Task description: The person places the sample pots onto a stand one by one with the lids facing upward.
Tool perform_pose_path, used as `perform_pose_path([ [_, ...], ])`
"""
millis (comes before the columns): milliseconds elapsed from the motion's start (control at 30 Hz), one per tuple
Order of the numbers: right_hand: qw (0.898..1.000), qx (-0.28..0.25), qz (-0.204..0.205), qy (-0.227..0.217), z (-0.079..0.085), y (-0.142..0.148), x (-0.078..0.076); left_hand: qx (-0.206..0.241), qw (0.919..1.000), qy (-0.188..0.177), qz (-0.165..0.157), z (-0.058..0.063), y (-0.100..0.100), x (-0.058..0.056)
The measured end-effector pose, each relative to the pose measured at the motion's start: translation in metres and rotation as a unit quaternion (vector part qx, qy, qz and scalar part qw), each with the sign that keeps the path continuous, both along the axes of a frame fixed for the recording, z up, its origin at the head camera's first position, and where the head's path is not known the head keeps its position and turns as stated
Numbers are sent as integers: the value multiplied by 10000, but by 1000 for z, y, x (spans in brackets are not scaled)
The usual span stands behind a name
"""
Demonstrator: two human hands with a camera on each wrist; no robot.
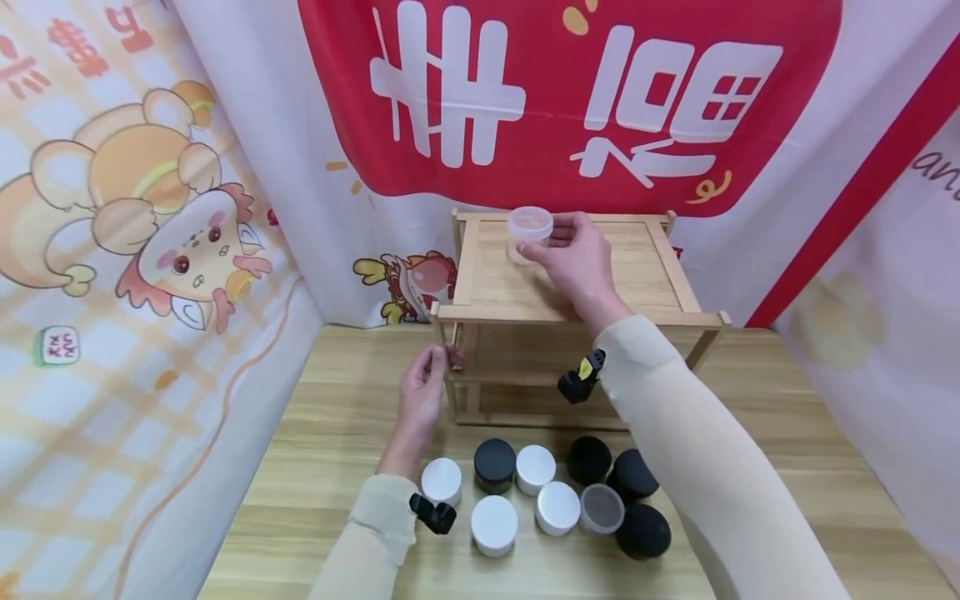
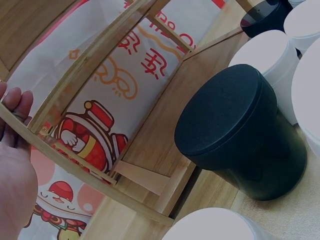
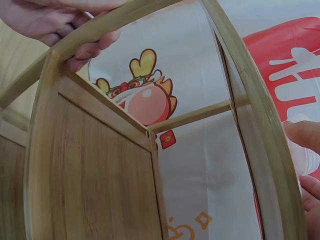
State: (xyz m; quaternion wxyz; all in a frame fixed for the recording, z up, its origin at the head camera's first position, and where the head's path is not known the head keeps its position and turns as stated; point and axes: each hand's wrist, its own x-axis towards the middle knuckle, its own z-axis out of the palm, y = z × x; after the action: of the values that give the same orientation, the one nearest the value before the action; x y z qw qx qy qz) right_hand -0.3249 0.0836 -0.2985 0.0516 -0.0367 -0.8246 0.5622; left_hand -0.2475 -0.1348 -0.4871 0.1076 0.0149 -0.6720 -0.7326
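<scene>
My right hand holds a clear plastic jar by its side, at the left part of the top board of a wooden shelf rack. Only the thumb, some fingers and a sliver of the jar show at the edge of the right wrist view. Lower down, my left hand grips the rack's front left post, its fingers curled round the wood. The same post crosses the left wrist view, with the left palm against it.
On the wooden tabletop before the rack stand several white jars, several black jars and another clear jar. Printed cloth hangs behind the rack and along both sides. The rack has lower boards under its top.
</scene>
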Motion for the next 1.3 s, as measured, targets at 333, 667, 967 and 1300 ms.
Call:
perform_pose_path([
  [333,10000,14,33,-14,0,-14,-11,-46,9999,-137,1,-1,-1,0],
  [667,9997,179,-2,-187,4,-26,-22,6,9998,-174,-64,-1,-2,1],
  [967,9997,217,61,-89,0,-32,-26,34,9999,-136,-71,-1,-2,2],
  [1300,9989,418,52,209,-8,-35,-29,16,9996,-264,-99,-1,-3,2],
])
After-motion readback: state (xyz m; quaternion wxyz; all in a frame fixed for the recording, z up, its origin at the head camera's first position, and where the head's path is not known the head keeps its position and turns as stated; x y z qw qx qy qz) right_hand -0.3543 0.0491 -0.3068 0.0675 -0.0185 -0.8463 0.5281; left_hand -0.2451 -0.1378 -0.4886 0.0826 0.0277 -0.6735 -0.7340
